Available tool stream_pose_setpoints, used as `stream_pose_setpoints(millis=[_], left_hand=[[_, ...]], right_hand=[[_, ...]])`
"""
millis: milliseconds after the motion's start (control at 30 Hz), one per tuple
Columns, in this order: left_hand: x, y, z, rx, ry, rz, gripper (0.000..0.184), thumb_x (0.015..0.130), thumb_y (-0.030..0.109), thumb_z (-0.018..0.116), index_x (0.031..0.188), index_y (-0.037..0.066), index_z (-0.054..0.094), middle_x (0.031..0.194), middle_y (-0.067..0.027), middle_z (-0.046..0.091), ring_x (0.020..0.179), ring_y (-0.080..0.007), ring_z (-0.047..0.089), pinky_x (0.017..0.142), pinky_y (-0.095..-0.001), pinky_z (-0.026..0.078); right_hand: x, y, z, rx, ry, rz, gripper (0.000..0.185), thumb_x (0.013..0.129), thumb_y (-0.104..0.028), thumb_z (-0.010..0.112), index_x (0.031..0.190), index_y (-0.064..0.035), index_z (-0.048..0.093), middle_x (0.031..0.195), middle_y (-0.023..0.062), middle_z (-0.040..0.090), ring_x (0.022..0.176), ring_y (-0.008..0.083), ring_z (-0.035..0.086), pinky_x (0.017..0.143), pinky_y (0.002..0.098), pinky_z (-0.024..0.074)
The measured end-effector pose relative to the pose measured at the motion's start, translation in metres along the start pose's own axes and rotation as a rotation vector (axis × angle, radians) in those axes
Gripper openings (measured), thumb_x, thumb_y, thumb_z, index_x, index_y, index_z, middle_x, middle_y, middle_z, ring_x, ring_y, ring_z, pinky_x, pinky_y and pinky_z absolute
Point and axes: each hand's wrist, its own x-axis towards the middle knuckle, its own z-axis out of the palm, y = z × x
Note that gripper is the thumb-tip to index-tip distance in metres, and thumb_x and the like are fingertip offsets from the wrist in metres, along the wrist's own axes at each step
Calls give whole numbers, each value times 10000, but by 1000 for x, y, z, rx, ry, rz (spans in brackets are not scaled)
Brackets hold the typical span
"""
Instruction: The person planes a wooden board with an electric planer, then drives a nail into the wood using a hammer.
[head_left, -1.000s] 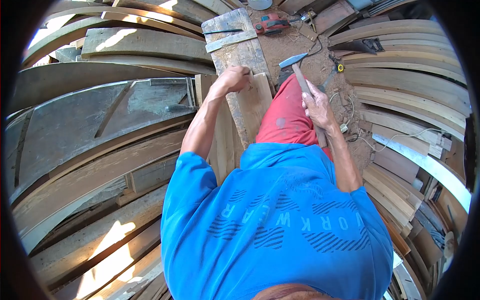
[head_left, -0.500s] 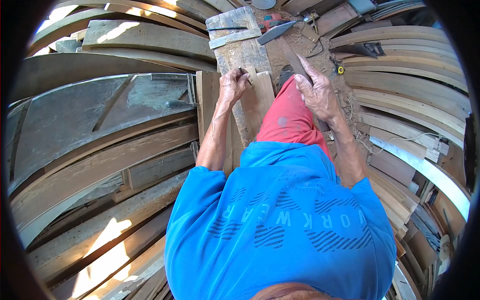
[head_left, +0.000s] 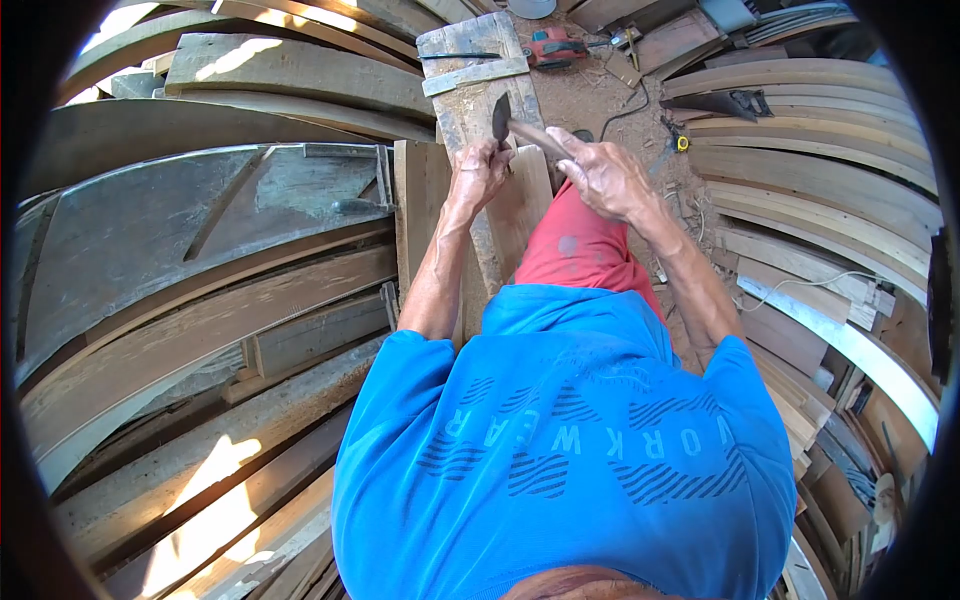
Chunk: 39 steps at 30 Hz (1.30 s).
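My right hand (head_left: pixel 608 180) is closed round the wooden handle of a hammer (head_left: pixel 538 138). Its dark head (head_left: pixel 501 118) hangs just above my left hand (head_left: pixel 482 172). The left fingers are wrapped round a thin dark tool that looks like a chisel, mostly hidden by the fingers and the hammer. Under that hand lies a light wooden board (head_left: pixel 520 200), its far end near the hammer. The board rests on a worn plank bench (head_left: pixel 470 105), beside my leg in red trousers (head_left: pixel 570 240).
A red power tool (head_left: pixel 555 48) lies on the sawdust-covered floor beyond the bench. To the right are a handsaw (head_left: pixel 715 103), a yellow tape measure (head_left: pixel 682 143) and stacked boards (head_left: pixel 800 165). More planks (head_left: pixel 300 80) and a grey panel (head_left: pixel 120 220) are on the left.
The hammer has swung down and left, from above my right leg to over my left hand. My right hand moved slightly left with it; my left hand stays nearly in place.
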Motion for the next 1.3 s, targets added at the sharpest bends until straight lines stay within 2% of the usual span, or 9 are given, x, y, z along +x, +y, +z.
stream_pose_setpoints(millis=[100,167,300,433,500,800,967,1200,1300], left_hand=[[2,-13,7,26,12,45,132,940,132,727,937,0,724,731,-134,699,669,-227,688,652,-387,532],[1,-18,10,41,-3,26,136,946,143,722,939,7,728,724,-131,700,672,-228,694,655,-383,534],[8,-29,14,43,-19,2,171,955,183,716,942,14,734,704,-120,700,674,-210,704,663,-373,542],[14,-29,15,97,-47,-113,204,959,219,707,955,17,737,755,-151,714,723,-259,718,678,-396,548],[23,-29,16,67,-67,-234,211,943,224,710,979,17,739,862,-233,728,819,-408,730,731,-456,554],[-16,-52,14,-516,88,-349,153,993,129,684,1024,-13,731,869,-103,756,791,-140,728,743,-310,605],[-17,-19,3,-167,30,-179,95,981,82,696,1038,12,727,843,-56,753,796,-103,713,749,-268,578],[3,-14,1,23,-81,31,88,961,75,695,1021,17,724,795,-98,755,758,-135,728,701,-310,573],[2,-5,-1,-2,-85,29,80,940,78,692,994,21,711,779,-169,717,742,-272,729,689,-388,552]], right_hand=[[4,5,2,247,290,-173,543,1021,-268,564,1529,-94,481,1127,287,715,1013,483,696,894,543,558],[2,-5,-3,358,390,-146,533,1010,-266,575,1501,-68,504,1140,295,708,1030,507,677,906,553,551],[14,-5,-17,78,-116,84,526,1019,-257,584,1500,-55,520,1352,262,645,1246,446,627,1049,475,516],[11,17,2,365,202,-129,539,1021,-222,575,1520,-37,490,1358,273,645,1225,427,656,1044,458,515],[8,25,25,365,371,-178,544,1018,-225,574,1520,-32,489,1248,282,685,1112,406,698,978,454,535],[-49,27,18,767,143,201,541,1043,-179,567,1537,14,460,849,53,601,736,131,569,721,315,518],[-53,15,15,788,236,182,544,1050,-195,584,1535,18,462,863,56,617,758,116,578,732,304,523],[-59,-9,-8,749,314,149,547,1062,-242,594,1523,26,472,1000,140,688,864,157,643,836,338,544],[-62,-12,-10,715,359,94,539,1061,-244,594,1519,17,479,1095,203,719,964,223,696,893,367,542]])
